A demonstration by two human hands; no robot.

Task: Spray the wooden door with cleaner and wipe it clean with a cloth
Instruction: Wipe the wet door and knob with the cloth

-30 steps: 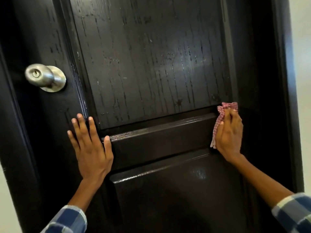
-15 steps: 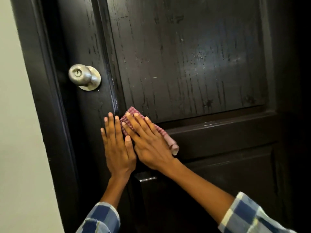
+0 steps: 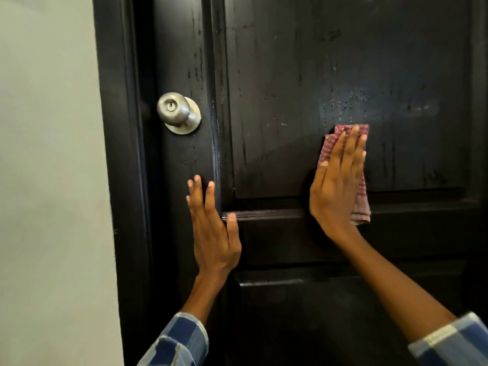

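Note:
A dark brown wooden door (image 3: 277,88) with raised panels fills most of the view, its upper panel streaked and beaded with wet spray. My right hand (image 3: 336,183) lies flat with straight fingers on a folded red-checked cloth (image 3: 360,204), pressing it against the lower part of the upper panel. My left hand (image 3: 214,228) rests flat on the door's left stile, fingers straight, its thumb on the ledge of the middle rail. No spray bottle is in view.
A round silver door knob (image 3: 177,112) sticks out of the left stile, above my left hand. The dark door frame (image 3: 118,180) runs down beside it, and a pale wall (image 3: 47,180) lies to its left.
My right hand has swept the cloth from beside my left hand rightward and up onto the upper panel. My left hand has stayed on the stile. The view has shifted.

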